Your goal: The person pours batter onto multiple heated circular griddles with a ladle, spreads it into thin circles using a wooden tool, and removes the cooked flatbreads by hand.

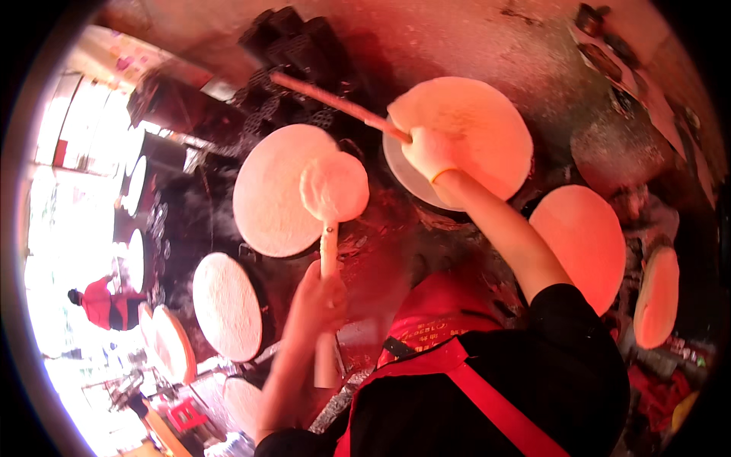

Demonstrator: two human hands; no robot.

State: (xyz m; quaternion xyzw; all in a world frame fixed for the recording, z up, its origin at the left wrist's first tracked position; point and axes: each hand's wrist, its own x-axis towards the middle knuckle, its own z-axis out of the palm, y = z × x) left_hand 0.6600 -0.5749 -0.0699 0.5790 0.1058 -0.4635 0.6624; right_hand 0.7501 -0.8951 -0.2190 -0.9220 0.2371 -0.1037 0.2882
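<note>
My left hand (321,293), closed, grips the handle of a wooden-handled ladle (329,247) near the middle. Its round head, pale and full of what looks like batter, overlaps the right side of a round griddle coated in pale batter (274,202). Farther right, my right hand (430,152) is closed around a long thin stick (335,104), which points to the far left. That hand is over the left part of another round griddle, which carries a thin pale flatbread (480,126) with a browner patch. Whatever lies under the right hand is hidden.
More round griddles with pale sheets stand at my left (227,307) and right (582,247), with a narrow-looking one (656,298) farther right. Dark perforated cylinders (293,46) are stacked beyond. A person in red (103,306) stands far left; a red stool (185,415) is lower left.
</note>
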